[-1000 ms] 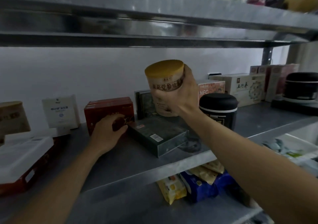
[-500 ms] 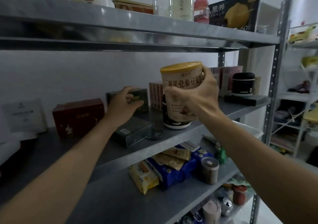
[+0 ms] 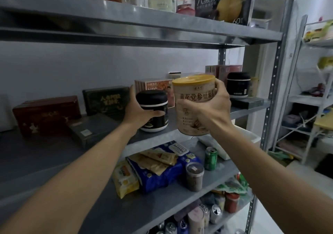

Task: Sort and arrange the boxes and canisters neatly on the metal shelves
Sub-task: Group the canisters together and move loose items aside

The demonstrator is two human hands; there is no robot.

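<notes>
My right hand (image 3: 210, 106) grips a beige canister with a yellow lid (image 3: 193, 97), held in the air just in front of the middle metal shelf (image 3: 45, 154). My left hand (image 3: 137, 112) wraps round the left side of a black canister with a white base (image 3: 155, 111) that stands on that shelf. Behind it stand a dark green box (image 3: 106, 99) and a pink box (image 3: 155, 86). A red box (image 3: 46, 115) and a flat dark box (image 3: 90, 131) sit further left. A second black canister (image 3: 238, 84) stands at the right end on a flat dark box.
The top shelf (image 3: 144, 25) carries bottles, a jar and a black box with a yellow fruit picture. The lower shelf holds snack bags (image 3: 153, 169), a green can (image 3: 210, 158) and a dark jar (image 3: 194, 178). Upright posts (image 3: 275, 89) stand right, with a white rack (image 3: 317, 97) beyond.
My left hand left the red box, passed the dark green box and now holds the black canister. The beige canister stayed in my right hand while the view swung right.
</notes>
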